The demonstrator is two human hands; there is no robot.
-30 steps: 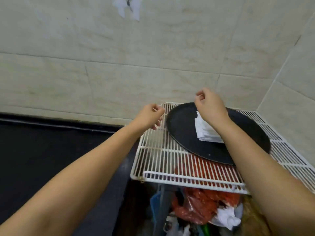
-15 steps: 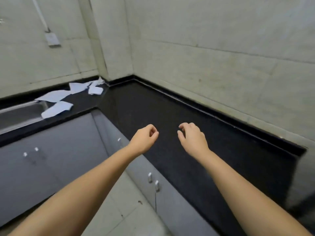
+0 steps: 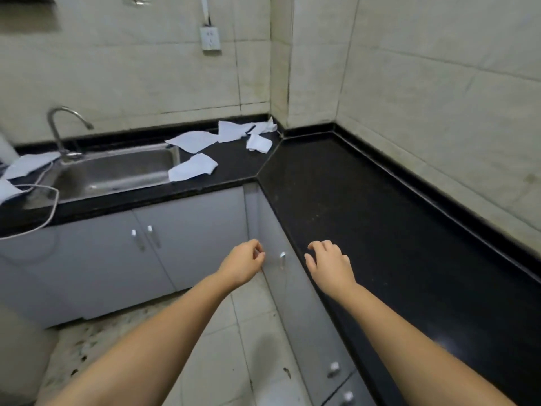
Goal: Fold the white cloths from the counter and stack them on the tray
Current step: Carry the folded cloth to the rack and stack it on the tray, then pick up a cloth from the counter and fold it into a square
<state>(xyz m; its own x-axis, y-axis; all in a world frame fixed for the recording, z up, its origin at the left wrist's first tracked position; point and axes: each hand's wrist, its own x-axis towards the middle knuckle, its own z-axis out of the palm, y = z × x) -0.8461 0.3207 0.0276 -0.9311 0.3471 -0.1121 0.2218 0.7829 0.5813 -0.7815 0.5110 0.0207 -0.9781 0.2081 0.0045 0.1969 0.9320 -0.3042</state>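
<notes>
From the head view I see both hands held out in front with nothing in them: my left hand (image 3: 244, 263) hangs over the floor in front of the grey cabinet doors (image 3: 187, 230), fingers loosely curled toward the thumb, and my right hand (image 3: 330, 265) hovers above the front edge of the black counter (image 3: 366, 218), fingers relaxed and slightly spread. The white cloths (image 3: 193, 167) lie well apart from the hands, scattered unfolded on the far run of the counter between the steel sink (image 3: 114, 174) and the corner. The nearest one sits just beside the sink's right rim, its long axis running from lower left to upper right. A larger flat one (image 3: 191, 140) lies behind it, pointing toward the corner, and more are crumpled near the corner (image 3: 259, 143). Two more cloths (image 3: 27, 165) rest left of the faucet (image 3: 58, 127). A white cable (image 3: 44, 218) droops over the counter edge.
</notes>
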